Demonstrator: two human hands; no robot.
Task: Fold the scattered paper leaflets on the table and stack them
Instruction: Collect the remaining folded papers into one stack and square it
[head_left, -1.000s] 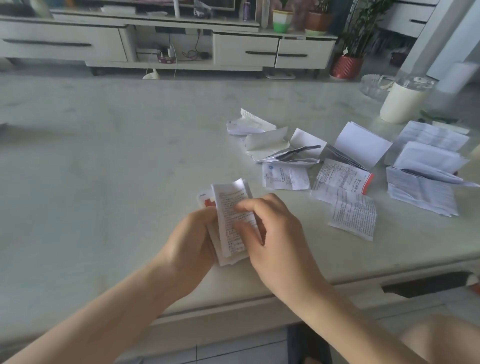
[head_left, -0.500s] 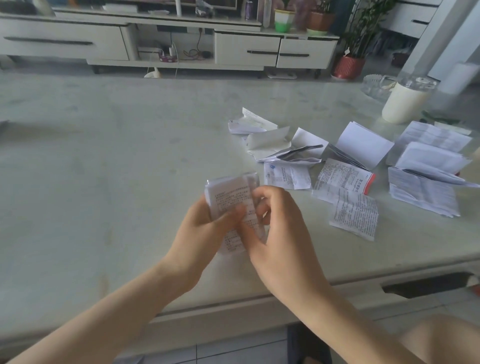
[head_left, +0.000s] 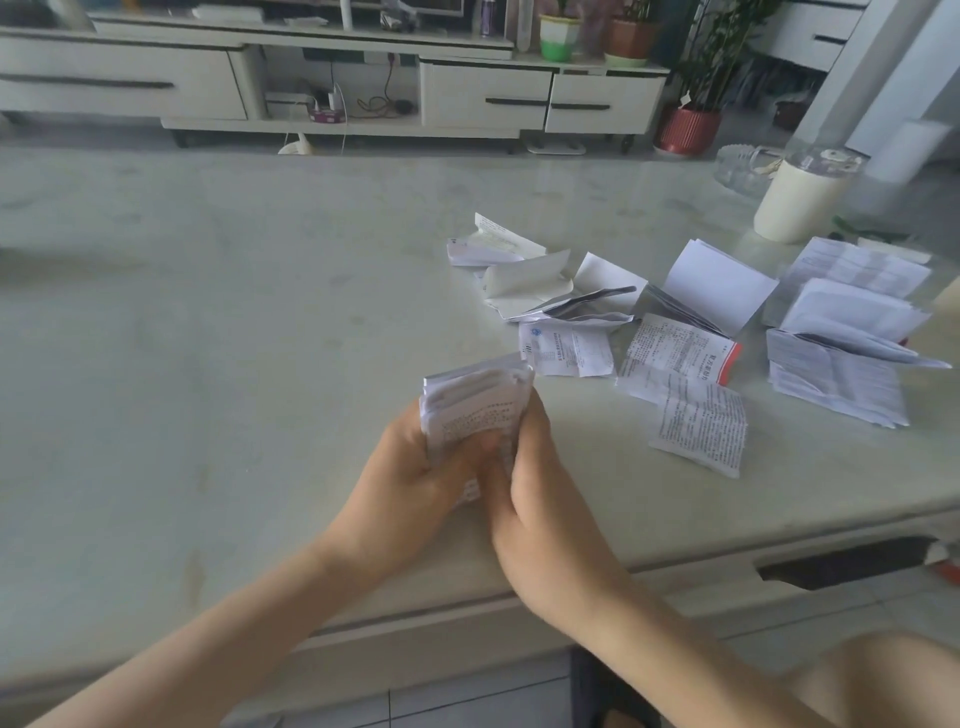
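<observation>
**White leaflet held just above the table**

The left hand and right hand both curl their fingers around the folded leaflet, gripping it between them. To the right, loose leaflets lie scattered on the table, near a cream cup.

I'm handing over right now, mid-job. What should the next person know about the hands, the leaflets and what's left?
Left hand: grips the folded bundle from its left side, held up over the table.
Right hand: pinches the same bundle from the right.
Loose leaflets: several lie spread to the right of the hands, among them a red-edged leaflet; some are crumpled or half open.
Done: the held bundle is folded small; I cannot tell whether it is one sheet or several.
Left: set it down as the stack, then fold and add the rest.
</observation>
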